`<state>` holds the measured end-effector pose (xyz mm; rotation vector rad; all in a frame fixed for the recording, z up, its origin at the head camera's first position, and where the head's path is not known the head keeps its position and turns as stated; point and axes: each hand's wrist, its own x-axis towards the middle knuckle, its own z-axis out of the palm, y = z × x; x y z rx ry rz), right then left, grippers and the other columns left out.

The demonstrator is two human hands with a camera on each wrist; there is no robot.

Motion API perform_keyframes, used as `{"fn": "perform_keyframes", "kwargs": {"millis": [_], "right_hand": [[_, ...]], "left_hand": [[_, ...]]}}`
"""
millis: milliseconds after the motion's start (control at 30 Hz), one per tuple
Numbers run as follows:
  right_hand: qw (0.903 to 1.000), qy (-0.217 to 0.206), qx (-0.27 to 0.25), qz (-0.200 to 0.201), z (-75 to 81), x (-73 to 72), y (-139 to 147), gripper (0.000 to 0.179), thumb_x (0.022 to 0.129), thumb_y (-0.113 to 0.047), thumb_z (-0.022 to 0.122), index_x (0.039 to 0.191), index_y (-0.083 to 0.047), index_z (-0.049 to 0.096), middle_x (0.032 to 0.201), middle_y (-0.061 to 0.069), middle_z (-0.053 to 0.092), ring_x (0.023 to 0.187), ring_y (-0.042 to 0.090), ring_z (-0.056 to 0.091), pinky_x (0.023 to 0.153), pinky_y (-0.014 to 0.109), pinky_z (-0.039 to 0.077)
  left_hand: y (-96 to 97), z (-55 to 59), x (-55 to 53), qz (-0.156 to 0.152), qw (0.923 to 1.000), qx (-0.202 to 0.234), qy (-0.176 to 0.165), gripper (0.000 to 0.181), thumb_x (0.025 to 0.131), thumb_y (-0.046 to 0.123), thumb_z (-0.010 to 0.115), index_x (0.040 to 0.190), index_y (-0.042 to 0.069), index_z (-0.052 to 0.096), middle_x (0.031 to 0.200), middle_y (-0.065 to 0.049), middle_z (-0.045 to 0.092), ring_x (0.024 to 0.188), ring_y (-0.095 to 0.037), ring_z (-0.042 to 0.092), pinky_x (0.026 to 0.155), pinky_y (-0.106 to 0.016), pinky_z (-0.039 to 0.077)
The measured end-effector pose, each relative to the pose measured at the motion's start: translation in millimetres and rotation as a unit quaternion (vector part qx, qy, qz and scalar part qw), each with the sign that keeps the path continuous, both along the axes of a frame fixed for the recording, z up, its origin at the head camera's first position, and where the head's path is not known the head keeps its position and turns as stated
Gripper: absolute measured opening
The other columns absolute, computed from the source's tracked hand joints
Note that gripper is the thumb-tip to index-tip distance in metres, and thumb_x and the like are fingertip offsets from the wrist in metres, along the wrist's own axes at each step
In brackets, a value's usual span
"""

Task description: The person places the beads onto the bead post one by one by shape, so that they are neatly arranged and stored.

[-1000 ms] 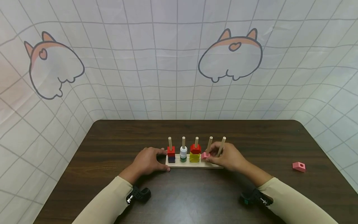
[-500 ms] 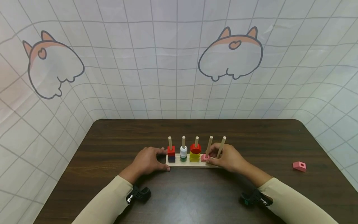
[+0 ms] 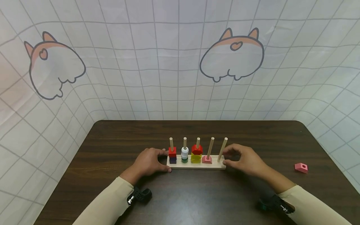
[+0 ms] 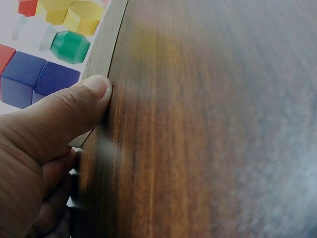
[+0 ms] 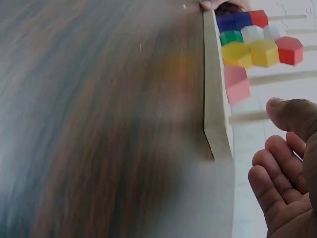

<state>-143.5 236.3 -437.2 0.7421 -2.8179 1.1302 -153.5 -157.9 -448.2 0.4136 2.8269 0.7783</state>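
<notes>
A wooden peg board (image 3: pixel 215 165) with several upright pegs lies on the table. My left hand (image 3: pixel 147 161) grips its left end, the thumb (image 4: pixel 94 91) pressed against the front edge. Dark blue blocks (image 4: pixel 25 74) with a red one (image 3: pixel 172 152) on top fill the leftmost peg. Beside them stand green and white beads (image 3: pixel 184 152), then yellow blocks (image 3: pixel 196 158) under a red one (image 3: pixel 197 149). A pink block (image 3: pixel 207 160) sits at the base of the fourth peg. My right hand (image 3: pixel 244 160), fingers loosely bent and holding nothing, hovers by the bare rightmost peg (image 3: pixel 222 149).
A loose pink block (image 3: pixel 301 168) with a hole lies on the table (image 3: pixel 197 193) far to the right. Behind the table hangs a white gridded curtain (image 3: pixel 140 78) with cartoon drawings.
My right hand has let go of the pink block and drawn back to the right, past the last peg. That block has settled flat on the board. The left hand stays put.
</notes>
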Motion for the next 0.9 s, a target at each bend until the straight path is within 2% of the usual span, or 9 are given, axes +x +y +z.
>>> {"fn": "perform_keyframes", "kwargs": {"millis": [333,467,700,900], "right_hand": [[0.9990,0.003,0.030,-0.035,13.7,7.8,46,0.037,0.087,-0.031,0.085,0.117,-0.016,0.070,0.112,-0.003,0.071,0.104,0.024,0.068,0.090,0.055,0.053],[0.9972,0.009,0.050,-0.055,18.2,10.3,68,0.040,0.087,-0.034,0.084,0.120,-0.016,0.069,0.115,0.002,0.072,0.106,0.029,0.068,0.090,0.058,0.051],[0.9925,-0.015,0.076,-0.095,23.1,14.5,106,0.050,0.089,-0.039,0.081,0.128,-0.013,0.067,0.127,0.015,0.067,0.117,0.043,0.060,0.088,0.065,0.047],[0.9868,-0.020,0.101,-0.125,22.5,18.7,138,0.054,0.089,-0.041,0.080,0.132,-0.012,0.065,0.133,0.023,0.062,0.120,0.049,0.054,0.084,0.067,0.044]], "left_hand": [[-0.1,-0.8,-0.3,0.000,1.0000,0.000,-0.004,0.067,0.069,0.045,0.095,0.127,0.019,0.075,0.138,-0.002,0.064,0.133,-0.033,0.054,0.108,-0.053,0.042],[-0.1,-0.8,-0.9,0.001,1.0000,-0.003,-0.005,0.067,0.069,0.046,0.094,0.127,0.019,0.075,0.138,-0.002,0.064,0.133,-0.033,0.054,0.108,-0.054,0.042],[-0.1,0.1,-0.3,0.004,1.0000,-0.003,-0.008,0.067,0.069,0.046,0.095,0.128,0.019,0.074,0.139,-0.002,0.064,0.134,-0.034,0.054,0.108,-0.053,0.042],[0.3,1.8,0.7,0.004,1.0000,-0.003,-0.004,0.066,0.069,0.044,0.095,0.127,0.019,0.075,0.138,-0.002,0.064,0.133,-0.033,0.054,0.107,-0.052,0.043]]}}
